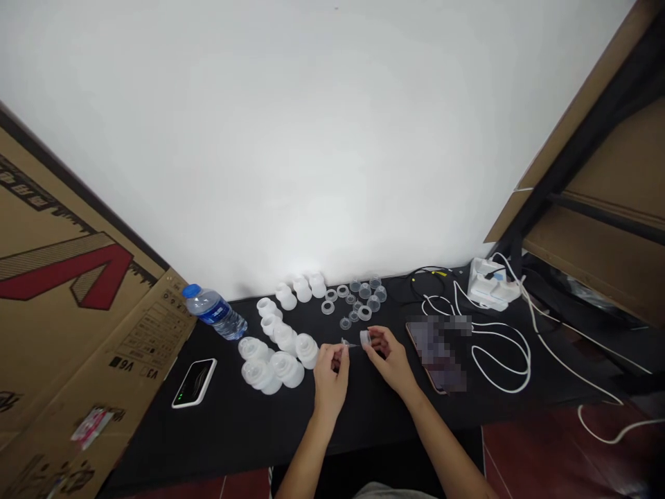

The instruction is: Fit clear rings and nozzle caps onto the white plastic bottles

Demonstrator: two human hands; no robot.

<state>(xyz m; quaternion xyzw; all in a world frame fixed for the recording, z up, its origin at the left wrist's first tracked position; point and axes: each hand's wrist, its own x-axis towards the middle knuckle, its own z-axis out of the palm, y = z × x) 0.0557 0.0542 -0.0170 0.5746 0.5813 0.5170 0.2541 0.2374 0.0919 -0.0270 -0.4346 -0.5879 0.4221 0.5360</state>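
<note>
My left hand (331, 378) is closed in a pinch on a clear bottle nipple (349, 344); the fingers partly cover it. Opposite it, my right hand (391, 359) grips a translucent screw ring (364, 338) by its edge. A small gap separates the two parts. Beyond my hands lie several loose rings (327, 307), small clear nipples (346, 323) and domed clear caps (373, 303). To the left stand several open white baby bottles (285, 296). Nearer me is a group of bottles with clear tops fitted (287, 369).
A water bottle (215, 312) and a white-framed device (194, 382) lie at left beside a large cardboard box (77, 312). Right of my hands is a phone (436, 357). White cables (501, 388) loop toward a power strip (492, 283). A white wall (332, 152) backs the black table (223, 443).
</note>
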